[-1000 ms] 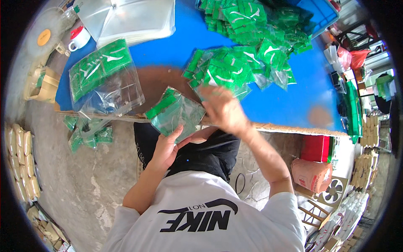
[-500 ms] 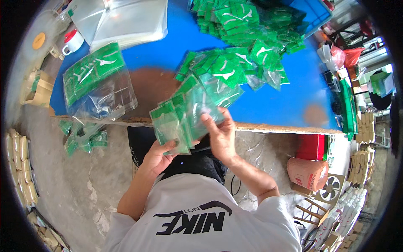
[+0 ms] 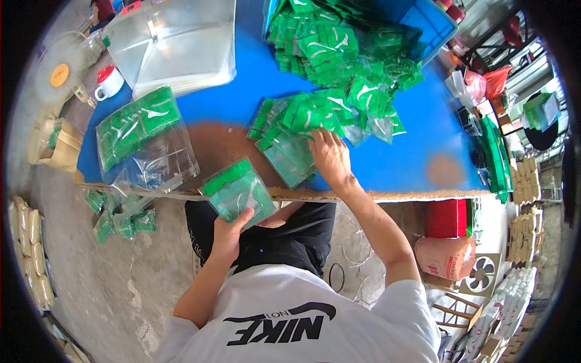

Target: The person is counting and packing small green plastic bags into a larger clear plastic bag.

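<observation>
My left hand [image 3: 233, 231] grips flat transparent plastic packets with green tops [image 3: 239, 192] by their lower edge, in front of the table edge. Over the near heap of similar green packets [image 3: 327, 109], my right hand [image 3: 331, 160] has its fingers bent down, with the fingertips closed at a packet; the heap partly hides their hold. Under that hand, a packet [image 3: 287, 158] lies slanted toward the table edge. To the left rests a larger transparent bag [image 3: 148, 130] with green packets in its upper part.
A bigger heap of green packets [image 3: 330, 51] spills from a blue crate [image 3: 437, 27]. Transparent plastic sheets [image 3: 181, 48] and a white mug with red lid [image 3: 109, 82] are at the back left. Several packets [image 3: 124, 224] lie on the floor below the blue table [image 3: 399, 163].
My right hand has moved away from the packets at my left hand, up and right to the heap. My left hand still holds packets, now turned flatter and fewer in view.
</observation>
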`<state>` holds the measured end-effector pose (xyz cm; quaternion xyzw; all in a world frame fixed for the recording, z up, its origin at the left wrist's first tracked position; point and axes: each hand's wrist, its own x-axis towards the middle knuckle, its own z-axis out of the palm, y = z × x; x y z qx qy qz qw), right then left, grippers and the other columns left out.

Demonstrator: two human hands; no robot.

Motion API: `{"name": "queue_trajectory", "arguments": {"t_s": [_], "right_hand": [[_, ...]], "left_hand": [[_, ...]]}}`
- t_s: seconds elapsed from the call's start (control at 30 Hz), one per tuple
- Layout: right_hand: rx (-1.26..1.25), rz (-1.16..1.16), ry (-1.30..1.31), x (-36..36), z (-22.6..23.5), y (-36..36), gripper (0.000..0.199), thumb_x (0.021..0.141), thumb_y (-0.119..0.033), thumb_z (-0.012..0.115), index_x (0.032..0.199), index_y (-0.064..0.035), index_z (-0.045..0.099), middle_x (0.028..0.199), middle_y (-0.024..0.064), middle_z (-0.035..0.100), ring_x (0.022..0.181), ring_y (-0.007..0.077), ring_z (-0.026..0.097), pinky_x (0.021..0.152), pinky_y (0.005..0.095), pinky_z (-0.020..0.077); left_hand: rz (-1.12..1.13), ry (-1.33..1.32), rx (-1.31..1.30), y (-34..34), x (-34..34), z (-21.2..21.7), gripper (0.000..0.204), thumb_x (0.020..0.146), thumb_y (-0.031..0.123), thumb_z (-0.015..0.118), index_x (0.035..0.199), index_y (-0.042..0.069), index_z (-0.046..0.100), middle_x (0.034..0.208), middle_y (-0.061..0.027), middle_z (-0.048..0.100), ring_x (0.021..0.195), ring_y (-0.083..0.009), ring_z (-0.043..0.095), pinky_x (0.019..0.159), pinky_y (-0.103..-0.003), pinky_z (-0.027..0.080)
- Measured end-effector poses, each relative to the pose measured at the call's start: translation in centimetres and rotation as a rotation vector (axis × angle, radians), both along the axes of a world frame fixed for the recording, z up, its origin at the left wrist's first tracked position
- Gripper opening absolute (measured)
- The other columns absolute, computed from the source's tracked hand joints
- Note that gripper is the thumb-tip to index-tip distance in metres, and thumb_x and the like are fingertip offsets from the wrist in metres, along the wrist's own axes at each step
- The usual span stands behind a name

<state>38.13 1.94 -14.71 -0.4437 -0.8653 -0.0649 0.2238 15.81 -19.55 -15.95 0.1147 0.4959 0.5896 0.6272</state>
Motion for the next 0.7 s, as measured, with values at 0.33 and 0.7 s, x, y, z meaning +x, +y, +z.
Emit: {"name": "queue_trajectory", "arguments": {"t_s": [0.33, 0.7], "right_hand": [[-1.172, 0.195, 0.641, -2.0, 6.6, -9.5, 0.031, 0.101, -0.024, 0.054, 0.104, 0.0043, 0.067, 0.082, 0.0040, 0.067, 0.073, 0.0124, 0.062, 0.067, 0.0299, 0.0511], [-0.359, 0.492, -0.053, 0.2, 4.1, -9.6, 0.048, 0.095, -0.032, 0.057, 0.133, -0.0023, 0.056, 0.142, 0.0188, 0.049, 0.139, 0.0392, 0.037, 0.115, 0.0572, 0.0244]], "left_hand": [[-0.181, -0.380, 0.298, 0.9, 1.0, 2.1, 0.058, 0.087, 0.019, 0.075, 0.135, 0.005, 0.047, 0.131, -0.0096, 0.059, 0.123, -0.0239, 0.057, 0.104, -0.042, 0.048], [-0.135, -0.260, 0.156, -0.1, 1.3, 0.5, 0.047, 0.092, 0.010, 0.068, 0.134, 0.004, 0.048, 0.129, -0.0089, 0.059, 0.118, -0.0225, 0.060, 0.102, -0.041, 0.050]]}}
